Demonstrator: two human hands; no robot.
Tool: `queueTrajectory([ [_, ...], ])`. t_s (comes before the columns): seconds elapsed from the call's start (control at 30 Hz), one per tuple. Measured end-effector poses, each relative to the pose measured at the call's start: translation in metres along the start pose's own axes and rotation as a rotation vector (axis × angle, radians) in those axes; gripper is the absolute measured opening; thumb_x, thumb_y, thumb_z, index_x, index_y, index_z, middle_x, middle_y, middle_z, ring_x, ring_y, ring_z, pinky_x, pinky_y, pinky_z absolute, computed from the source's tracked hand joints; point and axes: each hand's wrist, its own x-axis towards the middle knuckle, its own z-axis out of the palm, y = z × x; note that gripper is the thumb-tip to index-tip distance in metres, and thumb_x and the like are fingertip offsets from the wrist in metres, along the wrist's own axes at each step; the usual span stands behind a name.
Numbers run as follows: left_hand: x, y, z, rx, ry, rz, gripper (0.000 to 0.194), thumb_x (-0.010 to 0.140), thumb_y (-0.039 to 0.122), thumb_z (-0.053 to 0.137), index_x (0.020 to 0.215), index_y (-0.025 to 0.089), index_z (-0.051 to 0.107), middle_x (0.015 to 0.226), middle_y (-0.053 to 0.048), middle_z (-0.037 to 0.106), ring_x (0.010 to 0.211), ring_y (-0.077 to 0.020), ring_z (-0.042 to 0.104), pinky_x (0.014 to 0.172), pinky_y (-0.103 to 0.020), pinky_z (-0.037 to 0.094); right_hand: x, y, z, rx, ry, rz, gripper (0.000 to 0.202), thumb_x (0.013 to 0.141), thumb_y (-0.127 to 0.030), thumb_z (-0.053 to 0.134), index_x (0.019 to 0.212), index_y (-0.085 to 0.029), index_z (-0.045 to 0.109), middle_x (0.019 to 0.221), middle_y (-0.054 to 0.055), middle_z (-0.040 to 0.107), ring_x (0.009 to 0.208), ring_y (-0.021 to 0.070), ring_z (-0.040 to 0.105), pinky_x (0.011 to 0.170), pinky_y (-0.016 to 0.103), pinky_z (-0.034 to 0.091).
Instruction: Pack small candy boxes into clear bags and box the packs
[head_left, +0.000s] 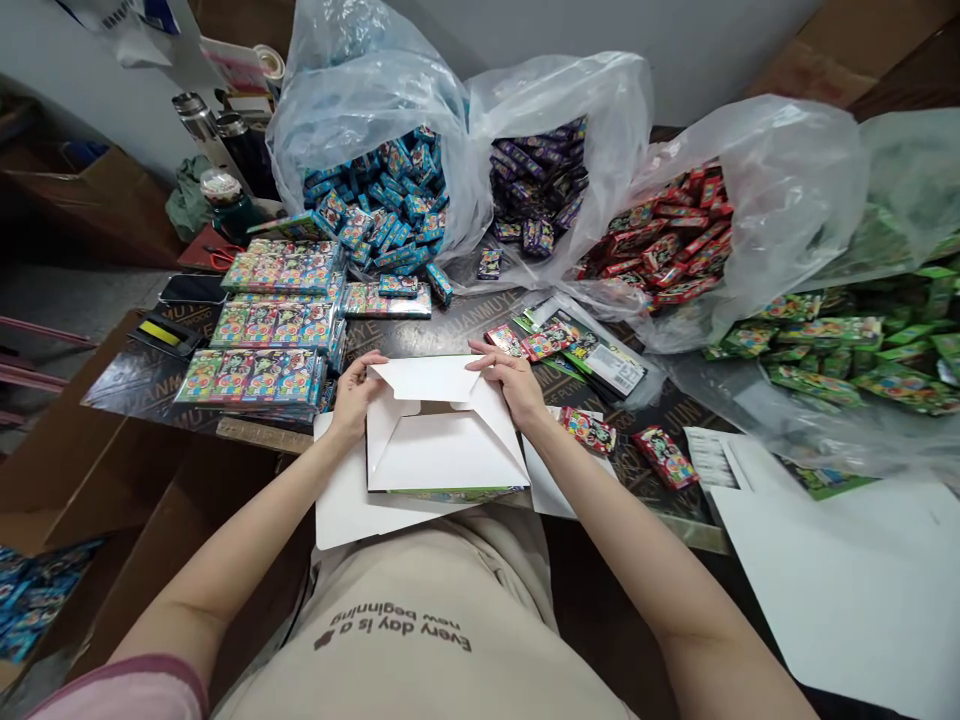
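Observation:
A cardboard box [450, 455], white on the faces turned up and printed green along its near lower edge, lies in front of my body at the table's front edge. Its folded flaps leave a narrow gap in the middle. My left hand [355, 396] grips the box's far left corner, thumb and fingers closed on the card. At the far right corner, my right hand [513, 382] pinches the far flap [427, 378] and side of the same box. Flat white card [352, 510] lies beneath the box.
Plastic bags hold blue packets [390, 205], purple packets [536, 180], red packets [675, 235] and green packets [900, 350]. Stacked wrapped packs [262, 325] stand left, near a phone [193, 290]. Loose red packets [665, 457] and white sheets [862, 560] lie right. An open carton [112, 480] stands lower left.

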Motion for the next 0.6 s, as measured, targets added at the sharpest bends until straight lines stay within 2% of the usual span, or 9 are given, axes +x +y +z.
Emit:
queueTrajectory([
  [0.03,0.000,0.000,-0.001,-0.018,0.010,0.012,0.032,0.071,0.034,0.054,0.097,0.020,0.064,0.131,-0.006,0.056,0.121,-0.0275,0.052,0.097,-0.035,0.045,0.001,-0.002,0.001,-0.019,-0.004,-0.017,0.025,0.073,-0.036,0.050,0.071,-0.020,0.068,0.126,0.010,0.063,0.129,0.0304,0.048,0.111,0.044,0.030],
  [0.1,0.000,0.001,-0.004,-0.017,-0.025,0.014,0.033,0.076,0.043,0.049,0.093,0.019,0.064,0.121,-0.009,0.061,0.114,-0.0286,0.056,0.095,-0.038,0.046,0.005,-0.007,0.000,-0.127,-0.062,-0.056,0.030,0.077,-0.045,0.053,0.073,-0.019,0.069,0.123,0.012,0.063,0.127,0.0318,0.048,0.110,0.045,0.029],
  [0.13,0.001,0.002,-0.006,0.024,-0.075,-0.001,0.037,0.075,0.047,0.053,0.097,0.019,0.064,0.118,-0.009,0.061,0.113,-0.0292,0.057,0.094,-0.040,0.046,0.008,-0.009,-0.001,-0.215,-0.121,-0.080,0.032,0.072,-0.049,0.062,0.081,-0.019,0.070,0.127,0.012,0.061,0.127,0.0329,0.048,0.110,0.046,0.029],
  [0.17,0.001,0.004,-0.008,0.102,-0.125,0.000,0.046,0.070,0.050,0.062,0.105,0.020,0.063,0.118,-0.008,0.061,0.113,-0.0303,0.056,0.095,-0.041,0.045,0.010,-0.012,-0.003,-0.313,-0.190,-0.110,0.042,0.064,-0.050,0.072,0.093,-0.019,0.069,0.131,0.012,0.057,0.128,0.0336,0.047,0.109,0.046,0.030],
  [0.23,0.001,0.007,-0.010,0.357,-0.195,0.039,0.078,0.051,0.047,0.081,0.122,0.024,0.057,0.121,-0.009,0.057,0.117,-0.0338,0.053,0.099,-0.043,0.041,0.014,-0.014,-0.005,-0.506,-0.335,-0.189,0.074,0.051,-0.046,0.085,0.116,-0.021,0.062,0.136,0.013,0.052,0.127,0.0338,0.046,0.108,0.047,0.032],
  [0.3,-0.002,0.011,-0.009,0.673,-0.225,0.074,0.101,0.041,0.047,0.088,0.132,0.027,0.050,0.123,-0.011,0.053,0.117,-0.0375,0.051,0.100,-0.046,0.040,0.016,-0.015,-0.006,-0.665,-0.437,-0.251,0.083,0.053,-0.043,0.086,0.127,-0.022,0.054,0.132,0.014,0.053,0.124,0.0332,0.047,0.107,0.047,0.034],
  [0.4,-0.010,0.015,0.001,0.961,-0.158,0.093,0.095,0.049,0.056,0.084,0.133,0.026,0.051,0.117,-0.014,0.051,0.110,-0.0404,0.055,0.094,-0.048,0.043,0.015,-0.012,-0.004,-0.869,-0.456,-0.280,0.080,0.058,-0.038,0.084,0.129,-0.021,0.052,0.126,0.015,0.055,0.119,0.0347,0.050,0.103,0.048,0.037],
  [0.5,-0.018,0.015,0.009,0.971,-0.077,0.124,0.086,0.053,0.052,0.083,0.129,0.025,0.053,0.117,-0.014,0.050,0.111,-0.0416,0.054,0.094,-0.048,0.042,0.011,-0.009,-0.002,-0.999,-0.410,-0.284,0.081,0.060,-0.036,0.083,0.132,-0.020,0.049,0.126,0.016,0.053,0.115,0.0356,0.051,0.101,0.049,0.038],
  [0.6,-0.021,0.012,0.007,0.687,-0.078,0.088,0.082,0.049,0.037,0.088,0.124,0.023,0.057,0.119,-0.013,0.051,0.118,-0.0401,0.049,0.103,-0.048,0.035,0.007,-0.009,-0.005,-1.005,-0.412,-0.305,0.082,0.062,-0.037,0.083,0.134,-0.018,0.047,0.127,0.016,0.053,0.117,0.0342,0.050,0.102,0.047,0.039],
])
